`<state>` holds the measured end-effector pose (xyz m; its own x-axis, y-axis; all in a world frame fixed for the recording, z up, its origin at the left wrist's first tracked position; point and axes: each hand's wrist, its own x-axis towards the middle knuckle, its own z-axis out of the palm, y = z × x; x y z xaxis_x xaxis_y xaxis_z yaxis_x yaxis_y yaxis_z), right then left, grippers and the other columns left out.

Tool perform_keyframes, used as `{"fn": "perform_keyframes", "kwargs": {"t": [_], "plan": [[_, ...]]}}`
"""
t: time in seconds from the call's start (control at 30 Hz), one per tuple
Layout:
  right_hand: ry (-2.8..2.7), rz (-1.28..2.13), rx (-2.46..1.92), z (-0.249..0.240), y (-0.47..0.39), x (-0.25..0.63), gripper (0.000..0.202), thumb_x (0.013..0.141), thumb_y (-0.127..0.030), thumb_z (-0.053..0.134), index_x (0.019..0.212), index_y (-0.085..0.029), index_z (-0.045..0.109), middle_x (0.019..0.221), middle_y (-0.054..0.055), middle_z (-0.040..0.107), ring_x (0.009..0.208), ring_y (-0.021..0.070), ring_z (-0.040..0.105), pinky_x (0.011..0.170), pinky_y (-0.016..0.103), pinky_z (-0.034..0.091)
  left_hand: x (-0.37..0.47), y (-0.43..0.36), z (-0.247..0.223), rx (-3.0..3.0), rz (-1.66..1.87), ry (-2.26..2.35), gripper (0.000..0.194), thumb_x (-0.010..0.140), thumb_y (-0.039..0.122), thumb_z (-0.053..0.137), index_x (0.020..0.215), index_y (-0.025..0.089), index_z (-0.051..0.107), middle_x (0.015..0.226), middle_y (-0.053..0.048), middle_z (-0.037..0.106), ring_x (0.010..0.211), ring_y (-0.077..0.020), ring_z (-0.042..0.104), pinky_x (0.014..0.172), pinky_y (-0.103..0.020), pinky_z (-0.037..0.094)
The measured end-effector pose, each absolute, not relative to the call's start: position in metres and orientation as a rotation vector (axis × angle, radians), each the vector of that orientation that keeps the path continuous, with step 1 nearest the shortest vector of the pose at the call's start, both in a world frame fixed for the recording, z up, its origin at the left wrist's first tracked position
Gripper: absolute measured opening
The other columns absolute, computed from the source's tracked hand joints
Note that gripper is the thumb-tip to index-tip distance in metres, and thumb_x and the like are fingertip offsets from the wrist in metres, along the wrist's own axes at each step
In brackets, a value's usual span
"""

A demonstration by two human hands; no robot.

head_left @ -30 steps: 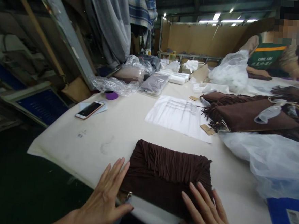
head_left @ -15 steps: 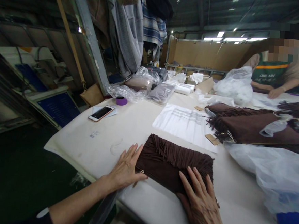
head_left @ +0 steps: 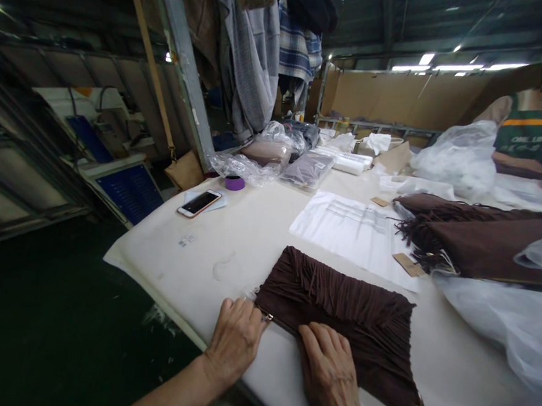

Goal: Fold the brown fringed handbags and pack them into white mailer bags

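Note:
A dark brown fringed clutch bag (head_left: 339,294) lies flat on the white table, its fringe spread across the upper side. At its near left corner, by a small gold-coloured metal zip fitting (head_left: 267,318), my left hand (head_left: 236,333) is closed with fingers curled onto the corner. What exactly sits under those fingers is hidden. My right hand (head_left: 331,368) has its fingers bent over the bag's near edge, gripping it, with the thumb out of sight. A bit of clear plastic (head_left: 250,294) shows behind the left knuckles.
Beyond the bag lies a white sheet (head_left: 338,229). More brown fringed bags (head_left: 495,243) and clear plastic (head_left: 486,311) are on the right. A phone (head_left: 199,203) and purple tape roll (head_left: 234,182) lie at left. A co-worker (head_left: 535,135) stands at far right.
My left hand has gone from spread flat to closed at the bag's corner. My right hand has moved left and curled onto the near edge. The view has turned slightly right to left.

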<state>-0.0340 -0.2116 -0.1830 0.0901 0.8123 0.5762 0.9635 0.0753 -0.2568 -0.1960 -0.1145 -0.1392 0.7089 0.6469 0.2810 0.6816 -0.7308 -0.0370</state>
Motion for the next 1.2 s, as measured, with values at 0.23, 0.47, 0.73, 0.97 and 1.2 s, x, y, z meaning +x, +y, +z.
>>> {"fn": "perform_keyframes", "kwargs": {"t": [0.23,0.47,0.73,0.97,1.2], "plan": [[-1.748,-0.251,-1.736,-0.186,-0.211,-0.031,0.023,0.092,-0.016,0.037,0.1,-0.017,0.058,0.091,0.005,0.06,0.084,0.0176,0.051,0.074,0.03,0.033,-0.202,-0.094,-0.136,-2.744,-0.187,-1.297,0.017,0.082,0.01,0.051,0.067,0.015,0.058,0.066,-0.005,0.059,0.069,-0.0226,0.054,0.067,-0.037,0.03],[-1.746,-0.279,-1.738,-0.187,-0.212,-0.031,0.022,0.09,-0.013,0.039,0.102,-0.017,0.057,0.091,0.006,0.059,0.084,0.018,0.05,0.074,0.031,0.034,-0.225,-0.095,-0.122,-2.867,-0.177,-1.54,0.016,0.083,0.033,0.057,0.079,0.017,0.057,0.078,-0.005,0.059,0.08,-0.0227,0.055,0.072,-0.035,0.035],[-2.05,-0.683,-1.738,-0.181,-0.206,-0.03,0.035,0.079,0.001,0.034,0.104,-0.008,0.056,0.092,0.013,0.057,0.082,0.0237,0.05,0.075,0.037,0.039,-0.234,-0.079,-0.127,-2.947,-0.249,-2.021,0.011,0.083,0.022,0.044,0.077,0.019,0.053,0.081,-0.002,0.055,0.08,-0.0165,0.054,0.073,-0.026,0.037],[-2.031,-0.59,-1.606,-0.162,-0.188,-0.018,0.024,0.081,0.0,0.033,0.086,-0.014,0.052,0.071,0.006,0.049,0.064,0.0177,0.046,0.06,0.031,0.04,-0.214,-0.053,-0.124,-3.076,-0.109,-2.206,0.021,0.077,0.013,0.04,0.06,0.017,0.051,0.052,0.002,0.051,0.055,-0.0134,0.053,0.054,-0.023,0.035],[-1.884,-0.481,-1.534,-0.162,-0.186,-0.013,0.021,0.087,-0.006,0.032,0.088,-0.015,0.051,0.073,0.004,0.049,0.065,0.0157,0.048,0.062,0.029,0.042,-0.198,-0.038,-0.127,-3.394,-0.063,-2.072,0.013,0.059,0.013,0.058,0.071,0.014,0.058,0.052,0.006,0.052,0.049,-0.0102,0.051,0.047,-0.018,0.033]]}}
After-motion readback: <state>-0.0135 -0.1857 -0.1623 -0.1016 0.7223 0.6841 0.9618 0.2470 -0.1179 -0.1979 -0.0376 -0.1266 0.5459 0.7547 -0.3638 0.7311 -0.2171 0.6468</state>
